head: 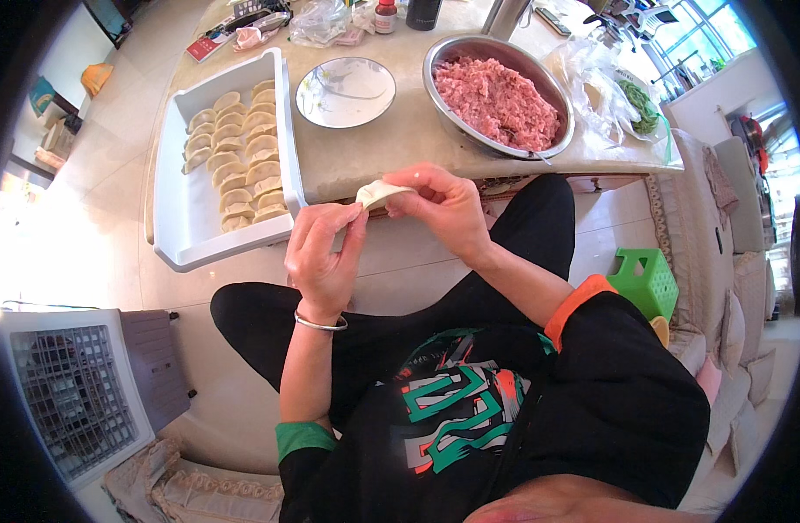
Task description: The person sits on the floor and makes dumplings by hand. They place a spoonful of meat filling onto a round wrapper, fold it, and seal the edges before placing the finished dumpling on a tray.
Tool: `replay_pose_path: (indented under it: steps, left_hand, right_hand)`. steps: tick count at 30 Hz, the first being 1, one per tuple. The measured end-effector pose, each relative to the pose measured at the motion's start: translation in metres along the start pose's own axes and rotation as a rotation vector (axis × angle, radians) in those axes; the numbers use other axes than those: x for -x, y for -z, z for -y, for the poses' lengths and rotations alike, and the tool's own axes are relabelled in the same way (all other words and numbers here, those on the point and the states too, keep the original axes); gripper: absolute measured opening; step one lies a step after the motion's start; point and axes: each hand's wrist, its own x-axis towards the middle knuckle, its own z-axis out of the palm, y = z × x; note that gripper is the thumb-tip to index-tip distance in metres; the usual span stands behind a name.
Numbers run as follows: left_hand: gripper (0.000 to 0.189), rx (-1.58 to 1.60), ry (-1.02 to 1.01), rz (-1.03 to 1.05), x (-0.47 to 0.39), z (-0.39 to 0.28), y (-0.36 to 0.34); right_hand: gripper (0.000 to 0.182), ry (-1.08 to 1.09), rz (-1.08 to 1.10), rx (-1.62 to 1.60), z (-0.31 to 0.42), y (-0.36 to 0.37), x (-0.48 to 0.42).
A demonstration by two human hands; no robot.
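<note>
Between my two hands, above the table's near edge, is a folded white dumpling (382, 191). The fingertips of my left hand (328, 245) pinch its left end, and my right hand (442, 206) grips its right end. To the left, rows of folded dumplings (230, 157) lie in a white plastic tray (166, 189). A round patterned plate (346, 91) sits beyond my hands with no food on it. At the right of the plate stands a steel bowl (565, 85) of pink minced meat (495, 101); a thin metal handle shows at its near rim.
Plastic bags (586, 85) and a plate of green vegetables (637, 108) lie right of the bowl. A red-capped bottle (385, 16) and a dark cylinder (424, 13) stand at the back. A green stool (645, 284) is at the right, a pet carrier (80, 392) at the lower left.
</note>
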Motion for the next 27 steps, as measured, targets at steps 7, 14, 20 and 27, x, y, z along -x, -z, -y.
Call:
replay_pose_path:
  steps: [7,14,20,27]
  left_hand:
    - [0.025,0.031,0.051,0.064,0.0,-0.001,0.003]
    - [0.031,0.25,0.264,0.104,0.006,0.004,-0.006]
    - [0.029,0.6,0.583,0.075,0.009,0.01,-0.008]
    - [0.034,0.552,0.654,0.131,0.011,0.012,-0.009]
  right_hand:
    - [0.022,0.022,0.045,0.047,-0.002,-0.001,0.001]
    - [0.027,0.102,0.051,0.182,0.013,-0.007,0.0]
    - [0.025,0.302,0.017,0.477,0.024,0.004,0.001]
    - [0.021,0.328,-0.019,0.583,0.007,0.003,-0.002]
